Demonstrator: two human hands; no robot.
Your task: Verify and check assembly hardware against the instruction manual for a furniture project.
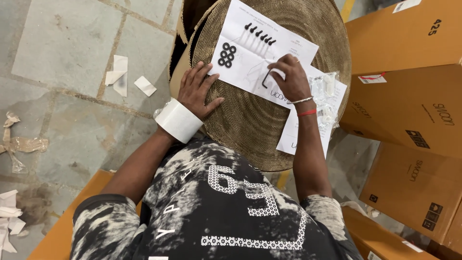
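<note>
So I'm leaning over a big round cardboard disc [250,125], the corrugated coiled kind, with brown cartons [409,96] stacked off to my right and a stone floor [67,53] littered with torn paper scraps on my left. On top of the disc sits a white instruction sheet [250,29], tilted so its long edge runs from lower left up to upper right, with a second sheet [301,130] peeking out underneath and a clear plastic bag [329,89] of small parts at the right edge.

Laid out on the sheet: a cluster of black washers [227,54] toward my left side, and a row of black screws [258,33] further up, their long axes all running roughly parallel, heads up and away from me, shanks slanting down to the left.

My left hand [198,91] is flat on the disc, fingers spread, pinning the sheet's lower left corner and holding nothing. There's a roll of white tape [178,120] worn round that wrist like a bangle.

My right hand [291,77] is the nearer one to the black hex key [264,79], fingers curled down onto the paper and pinching at it. The key's long leg stands about upright on the page, just left of my fingertips, with the short leg hooking right under them. Can't tell how firmly I've got it.
</note>
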